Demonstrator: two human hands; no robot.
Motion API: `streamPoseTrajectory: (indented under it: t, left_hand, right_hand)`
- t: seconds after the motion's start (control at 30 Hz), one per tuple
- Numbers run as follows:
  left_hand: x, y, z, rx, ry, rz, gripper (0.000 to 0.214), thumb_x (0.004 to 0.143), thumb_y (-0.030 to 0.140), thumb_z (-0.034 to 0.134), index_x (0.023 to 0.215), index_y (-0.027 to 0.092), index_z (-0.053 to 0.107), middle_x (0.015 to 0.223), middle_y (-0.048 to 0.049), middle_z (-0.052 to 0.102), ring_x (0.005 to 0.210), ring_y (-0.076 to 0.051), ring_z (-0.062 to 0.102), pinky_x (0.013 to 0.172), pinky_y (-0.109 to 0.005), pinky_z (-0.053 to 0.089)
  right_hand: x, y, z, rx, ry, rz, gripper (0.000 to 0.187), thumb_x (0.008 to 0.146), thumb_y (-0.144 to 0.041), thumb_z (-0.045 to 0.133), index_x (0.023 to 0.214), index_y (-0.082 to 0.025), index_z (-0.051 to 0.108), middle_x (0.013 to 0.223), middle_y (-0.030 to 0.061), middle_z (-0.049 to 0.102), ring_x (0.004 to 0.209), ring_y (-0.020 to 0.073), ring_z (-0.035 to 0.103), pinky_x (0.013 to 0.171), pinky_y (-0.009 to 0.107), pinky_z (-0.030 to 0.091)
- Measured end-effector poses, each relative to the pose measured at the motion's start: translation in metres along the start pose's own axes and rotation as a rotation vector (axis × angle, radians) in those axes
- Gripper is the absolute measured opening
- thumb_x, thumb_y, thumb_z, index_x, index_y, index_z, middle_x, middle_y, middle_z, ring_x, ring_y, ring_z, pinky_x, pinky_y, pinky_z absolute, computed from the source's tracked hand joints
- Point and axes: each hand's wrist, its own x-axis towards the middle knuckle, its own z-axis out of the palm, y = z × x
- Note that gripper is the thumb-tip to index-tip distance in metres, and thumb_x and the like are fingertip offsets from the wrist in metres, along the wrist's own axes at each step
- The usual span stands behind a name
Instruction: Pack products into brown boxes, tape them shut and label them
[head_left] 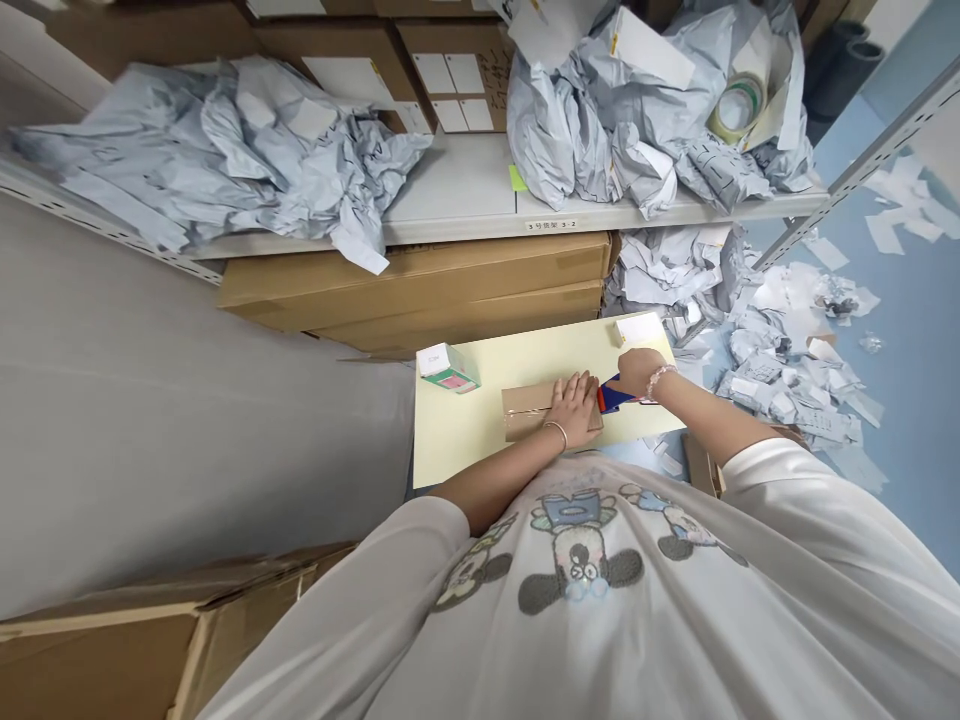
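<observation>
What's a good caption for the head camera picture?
Left hand rests on a cardboard box; right hand grips a blue tool beside it.

Loose white shirt (645, 640), wide sleeves (806, 500), stitched cartoon figures (579, 545) with grey ears (622, 570), thin left bracelet (558, 427), beaded pink right bracelet (655, 377)

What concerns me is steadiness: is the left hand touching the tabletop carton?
Touching: the head view shows the left hand lying across the top of the carton.

brown carton (526, 398), blue-and-red tool (614, 394), pale yellow tabletop (459, 440), green-and-white box (448, 368), grey bags (546, 130)
</observation>
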Motion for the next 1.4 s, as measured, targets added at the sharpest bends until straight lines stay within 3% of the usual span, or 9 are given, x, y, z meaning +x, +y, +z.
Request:
streamPoseTrajectory:
  t: [0.13,0.3,0.47,0.77,0.87,1.0,1.17,1.27,1.4]
  left_hand:
    - [0.0,-0.001,-0.001,0.018,-0.017,-0.006,0.114,0.079,0.058,0.072,0.166,0.012,0.015,0.171,-0.0224,0.013,0.158,-0.042,0.007,0.125,-0.061,-0.007]
    - [-0.002,-0.003,-0.009,0.089,-0.046,0.004,0.11,0.082,0.062,0.068,0.165,0.012,0.016,0.172,-0.0196,0.012,0.158,-0.04,0.009,0.126,-0.061,0.0]
    - [-0.005,-0.008,-0.014,0.125,-0.082,0.045,0.108,0.082,0.06,0.069,0.165,0.012,0.019,0.171,-0.0208,0.017,0.157,-0.04,0.015,0.126,-0.059,0.003]
    - [-0.004,-0.01,-0.015,0.135,-0.106,0.048,0.107,0.082,0.057,0.069,0.165,0.009,0.02,0.17,-0.0221,0.018,0.157,-0.041,0.015,0.126,-0.059,0.001]
    - [-0.004,-0.009,-0.016,0.135,-0.11,0.041,0.108,0.082,0.057,0.07,0.165,0.009,0.02,0.17,-0.0228,0.017,0.157,-0.042,0.014,0.126,-0.061,0.002]
    - [-0.004,-0.009,-0.013,0.134,-0.109,0.036,0.108,0.081,0.057,0.07,0.165,0.009,0.02,0.171,-0.023,0.016,0.157,-0.042,0.012,0.125,-0.062,0.002]
    - [-0.003,-0.009,-0.013,0.142,-0.123,0.055,0.108,0.082,0.057,0.069,0.165,0.008,0.019,0.171,-0.0233,0.015,0.158,-0.041,0.011,0.125,-0.062,0.001]
    - [-0.003,-0.009,-0.016,0.124,-0.127,0.064,0.104,0.082,0.058,0.071,0.164,0.014,0.024,0.171,-0.0224,0.015,0.158,-0.041,0.012,0.125,-0.064,0.003]
    - [-0.006,-0.005,-0.022,0.085,-0.118,0.079,0.073,0.08,0.054,0.075,0.146,0.029,0.056,0.172,-0.0161,0.016,0.157,-0.043,0.013,0.122,-0.068,0.007]
  right_hand:
    - [0.012,0.022,0.018,0.047,0.009,-0.052,0.067,0.089,-0.068,0.057,0.099,-0.006,0.08,0.098,0.0242,0.076,0.091,0.0318,0.071,0.076,0.034,0.049]
    - [0.012,0.076,0.09,0.395,0.014,-0.158,0.07,0.089,-0.076,0.048,0.071,-0.014,0.074,0.066,0.0113,0.07,0.062,0.0185,0.06,0.061,0.028,0.041]
    - [-0.005,0.096,0.147,0.699,0.121,-0.13,0.071,0.085,-0.081,0.042,0.062,-0.017,0.061,0.055,0.0033,0.058,0.054,0.0134,0.047,0.056,0.026,0.036]
    - [-0.041,0.137,0.146,0.557,0.138,-0.053,0.069,0.092,-0.074,0.041,0.06,-0.017,0.064,0.059,0.0066,0.062,0.057,0.0153,0.052,0.06,0.028,0.036]
    - [-0.036,0.115,0.121,0.317,0.114,-0.018,0.066,0.094,-0.07,0.046,0.074,-0.014,0.075,0.076,0.0157,0.073,0.077,0.0231,0.067,0.068,0.03,0.042]
    - [-0.01,0.043,0.09,0.198,-0.008,0.071,0.063,0.095,-0.064,0.051,0.102,-0.009,0.079,0.101,0.0237,0.076,0.098,0.0315,0.072,0.079,0.033,0.05]
    - [0.015,-0.04,0.092,0.217,-0.138,0.023,0.032,0.098,-0.024,0.054,0.116,-0.01,0.076,0.115,0.0223,0.075,0.11,0.0311,0.071,0.09,0.038,0.054]
    - [0.011,-0.053,0.106,0.24,-0.229,0.034,0.028,0.094,-0.02,0.06,0.113,-0.01,0.077,0.113,0.0219,0.076,0.109,0.0308,0.073,0.086,0.037,0.056]
    - [-0.011,-0.026,0.119,0.31,-0.199,0.205,0.042,0.101,-0.041,0.05,0.113,-0.01,0.077,0.114,0.0247,0.075,0.106,0.031,0.073,0.083,0.036,0.056]
